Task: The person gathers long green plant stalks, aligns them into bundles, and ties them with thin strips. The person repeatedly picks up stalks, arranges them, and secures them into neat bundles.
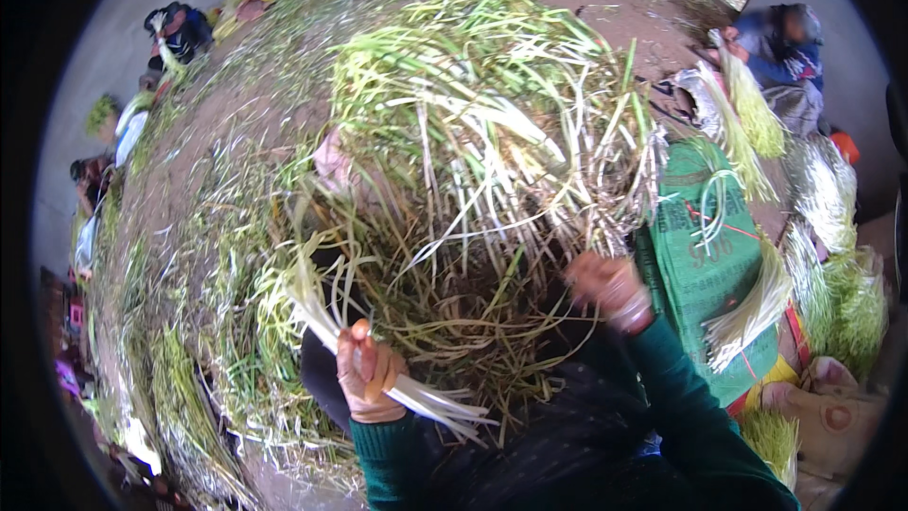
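Note:
My left hand (371, 374) is closed around a small bunch of pale leafy stalks (317, 312), which look like blanched chives. Their white ends (445, 404) stick out on the right of the fist, and the yellow-green leaves point up and left. My right hand (610, 289) is at the lower right edge of a big heap of the same kind of stalks (492, 123). Motion smears its fingers, so whether they hold a stalk cannot be made out. Both hands seem to wear thin see-through gloves.
A green woven sack (709, 237) lies right of the heap, with a tied bundle of white stalks (752, 317) on it. More bundles (828, 194) line the far right. A co-worker (780, 57) sits at upper right, another (180, 33) at upper left. Loose trimmings (218, 180) litter the floor.

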The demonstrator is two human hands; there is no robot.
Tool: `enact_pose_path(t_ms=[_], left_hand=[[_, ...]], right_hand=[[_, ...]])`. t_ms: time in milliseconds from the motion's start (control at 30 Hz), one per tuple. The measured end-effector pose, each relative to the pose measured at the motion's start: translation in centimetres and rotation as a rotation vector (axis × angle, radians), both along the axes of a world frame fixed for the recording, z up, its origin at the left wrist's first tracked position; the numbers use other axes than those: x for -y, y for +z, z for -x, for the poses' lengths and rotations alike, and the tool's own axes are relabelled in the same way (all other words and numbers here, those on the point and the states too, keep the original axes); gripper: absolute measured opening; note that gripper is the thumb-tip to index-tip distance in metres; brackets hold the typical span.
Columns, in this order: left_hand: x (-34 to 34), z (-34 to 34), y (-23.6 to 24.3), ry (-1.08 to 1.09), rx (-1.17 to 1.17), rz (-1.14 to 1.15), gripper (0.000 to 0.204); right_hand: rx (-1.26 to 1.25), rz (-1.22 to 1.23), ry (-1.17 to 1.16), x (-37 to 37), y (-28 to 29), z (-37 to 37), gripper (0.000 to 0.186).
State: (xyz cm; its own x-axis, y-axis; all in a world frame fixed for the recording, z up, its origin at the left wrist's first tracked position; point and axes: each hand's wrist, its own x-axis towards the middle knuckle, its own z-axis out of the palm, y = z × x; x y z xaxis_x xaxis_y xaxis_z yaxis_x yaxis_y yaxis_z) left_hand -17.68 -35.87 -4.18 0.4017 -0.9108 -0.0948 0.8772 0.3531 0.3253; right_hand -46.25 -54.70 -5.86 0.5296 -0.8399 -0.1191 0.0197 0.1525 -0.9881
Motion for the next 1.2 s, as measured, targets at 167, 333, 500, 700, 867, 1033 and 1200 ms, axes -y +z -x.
enact_pose_path(t_ms=[167, 333, 500, 700, 867, 1033, 1200], left_hand=[[-0.1, 0.1, 0.7, -0.004, 0.051, -0.024, 0.034], [0.7, 1.0, 0.8, -0.057, 0.025, -0.037, 0.031], [-1.0, 0.5, -0.4, -0.059, 0.097, -0.045, 0.032], [-1.1, 2.0, 1.0, 0.045, 0.246, -0.116, 0.031], [0.8, 3.3, 3.6, -0.111, 0.425, -0.298, 0.037], [2.7, 4.5, 5.3, -0.130, 0.529, -0.422, 0.048], [3.8, 4.0, 4.5, -0.068, 0.675, -0.630, 0.029]], right_hand=[[-0.479, 0.186, -0.285, 6.1, -2.2, 2.1, 0.014], [-0.273, 0.180, -0.253, 6.4, -7.5, 4.8, 0.013], [-0.081, -0.150, -0.100, 2.0, 4.0, 2.1, 0.007], [-0.015, 0.002, 0.295, -1.8, 9.7, -1.2, 0.003], [-0.141, 0.171, 0.212, -4.4, 6.1, -4.9, 0.012], [-0.294, 0.412, 0.267, -6.1, 6.2, -7.8, 0.016], [-0.414, 0.589, 0.352, -7.1, 6.0, -8.6, 0.015]])
